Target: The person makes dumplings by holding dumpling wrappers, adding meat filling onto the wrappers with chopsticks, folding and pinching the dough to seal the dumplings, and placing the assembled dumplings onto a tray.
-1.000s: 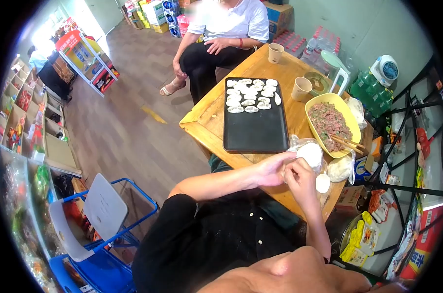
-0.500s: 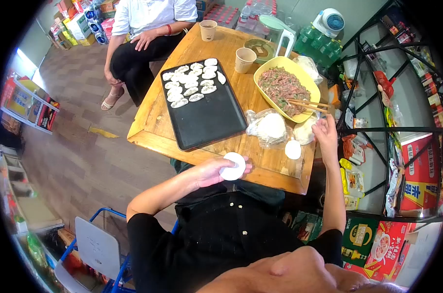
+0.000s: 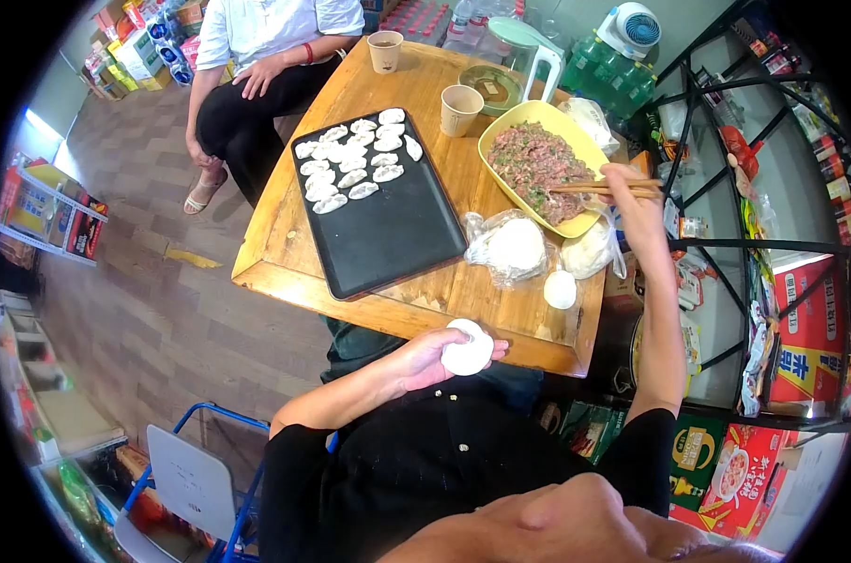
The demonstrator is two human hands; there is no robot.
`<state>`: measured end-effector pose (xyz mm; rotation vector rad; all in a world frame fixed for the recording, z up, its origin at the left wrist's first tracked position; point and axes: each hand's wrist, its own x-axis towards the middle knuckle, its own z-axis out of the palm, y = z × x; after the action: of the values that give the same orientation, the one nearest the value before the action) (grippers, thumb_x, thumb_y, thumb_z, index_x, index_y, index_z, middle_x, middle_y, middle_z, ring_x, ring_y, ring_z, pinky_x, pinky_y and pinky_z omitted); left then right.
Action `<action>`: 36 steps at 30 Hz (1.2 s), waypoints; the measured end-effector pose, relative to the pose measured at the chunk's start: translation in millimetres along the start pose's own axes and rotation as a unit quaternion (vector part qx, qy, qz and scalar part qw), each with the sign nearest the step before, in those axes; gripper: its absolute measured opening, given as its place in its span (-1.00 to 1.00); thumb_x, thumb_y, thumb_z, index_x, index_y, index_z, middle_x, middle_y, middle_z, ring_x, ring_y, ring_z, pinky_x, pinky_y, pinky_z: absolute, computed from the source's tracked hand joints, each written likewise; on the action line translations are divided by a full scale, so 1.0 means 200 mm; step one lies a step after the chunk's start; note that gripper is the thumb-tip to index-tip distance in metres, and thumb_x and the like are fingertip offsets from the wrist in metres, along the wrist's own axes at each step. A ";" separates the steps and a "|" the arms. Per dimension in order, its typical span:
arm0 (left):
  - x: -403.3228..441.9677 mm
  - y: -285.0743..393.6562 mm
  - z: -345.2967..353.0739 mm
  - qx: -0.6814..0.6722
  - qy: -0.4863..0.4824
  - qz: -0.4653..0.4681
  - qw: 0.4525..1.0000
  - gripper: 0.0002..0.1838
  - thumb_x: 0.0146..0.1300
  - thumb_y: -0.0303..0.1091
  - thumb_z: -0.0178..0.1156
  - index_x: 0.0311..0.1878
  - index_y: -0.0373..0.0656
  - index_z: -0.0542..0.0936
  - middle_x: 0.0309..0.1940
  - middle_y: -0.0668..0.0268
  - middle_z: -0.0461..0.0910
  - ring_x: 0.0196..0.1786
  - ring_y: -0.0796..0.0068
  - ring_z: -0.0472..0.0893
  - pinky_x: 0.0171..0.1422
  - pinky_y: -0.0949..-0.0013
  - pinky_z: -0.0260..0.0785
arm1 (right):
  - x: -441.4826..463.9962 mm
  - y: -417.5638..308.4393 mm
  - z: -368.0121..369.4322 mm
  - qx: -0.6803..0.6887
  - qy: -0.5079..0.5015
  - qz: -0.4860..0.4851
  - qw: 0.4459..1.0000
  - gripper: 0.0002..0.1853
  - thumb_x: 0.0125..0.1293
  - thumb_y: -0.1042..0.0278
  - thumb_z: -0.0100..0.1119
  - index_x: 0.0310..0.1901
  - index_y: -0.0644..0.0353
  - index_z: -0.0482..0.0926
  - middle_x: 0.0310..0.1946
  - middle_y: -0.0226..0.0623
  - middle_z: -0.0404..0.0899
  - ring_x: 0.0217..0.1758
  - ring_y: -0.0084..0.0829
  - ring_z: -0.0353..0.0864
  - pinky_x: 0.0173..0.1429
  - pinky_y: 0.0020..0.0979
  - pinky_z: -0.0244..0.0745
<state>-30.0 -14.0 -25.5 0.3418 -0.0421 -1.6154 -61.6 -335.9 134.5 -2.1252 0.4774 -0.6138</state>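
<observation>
My left hand [image 3: 430, 360] holds a round white dumpling wrapper [image 3: 468, 348] in front of the table's near edge. My right hand [image 3: 634, 208] is closed on a pair of wooden chopsticks [image 3: 594, 188], whose tips are at the minced meat filling [image 3: 538, 161]. That filling, flecked with green, lies in a yellow bowl [image 3: 501, 184]. Left of the bowl, a black tray [image 3: 380, 246] carries several folded dumplings [image 3: 352, 161] toward its far end. Near the bowl sit a plastic bag of white wrappers [image 3: 516, 246], another bag with pale dough [image 3: 587, 251] and a small white round piece [image 3: 560, 290].
On the wooden table [image 3: 280, 239] stand two paper cups [image 3: 460, 111] and a clear jug [image 3: 529, 56] with a pale green lid. Across the table sits a person in a white shirt [image 3: 275, 30]. Black-framed shelves [image 3: 763, 249] rise at right; a blue-framed chair [image 3: 191, 479] is at lower left.
My right hand has moved up from beside the bowl and taken hold of the chopsticks. My left hand, with the wrapper, has shifted slightly right and down in view.
</observation>
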 end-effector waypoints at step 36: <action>-0.18 -0.02 0.05 0.062 0.142 -0.007 0.988 -0.54 0.34 -0.41 0.00 0.28 -0.41 0.39 0.27 -0.05 0.49 0.33 0.14 0.50 0.50 0.21 0.26 | -0.11 0.32 -0.28 0.233 0.131 0.012 0.964 -0.78 0.50 0.39 0.08 0.01 0.38 0.54 0.00 -0.10 0.62 0.06 -0.30 0.68 0.17 -0.36 0.60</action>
<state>-35.0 20.0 -9.1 0.6661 0.0778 -1.5676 -119.8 -395.9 105.1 -1.5985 0.4492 -0.9038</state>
